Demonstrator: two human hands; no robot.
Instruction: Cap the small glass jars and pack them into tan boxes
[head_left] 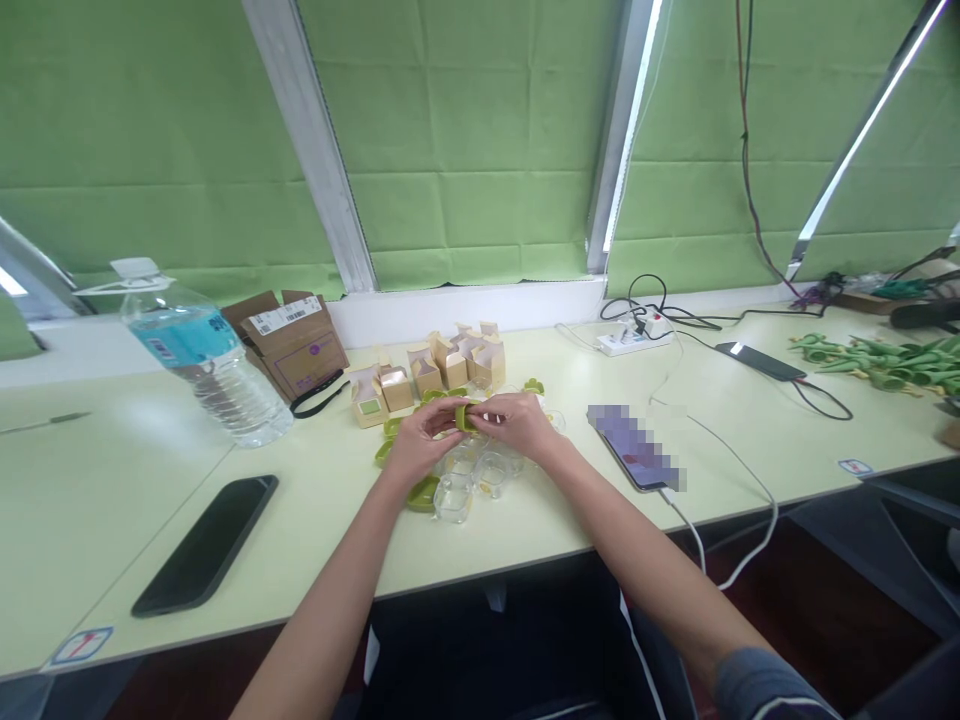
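Note:
Between both hands, a little above the table, is a small green lid [465,418]. My left hand [426,440] grips its left side with curled fingers. My right hand [517,420] pinches it from the right, its fingertips partly hiding it. Below and around the hands lie several small clear plastic containers [453,498]. Several more green lids [424,494] are on the left of these containers, and one green flower-shaped piece [534,386] is behind the right hand. Just beyond stand several small open cardboard boxes [426,370].
On the left are a large water bottle [225,370], an open brown carton [300,345] and a black phone [206,545]. A charging phone [634,446] with a white cable lies right. Farther back are a power strip [636,338], a dark power bank [761,361] and green plant-like pieces [885,362].

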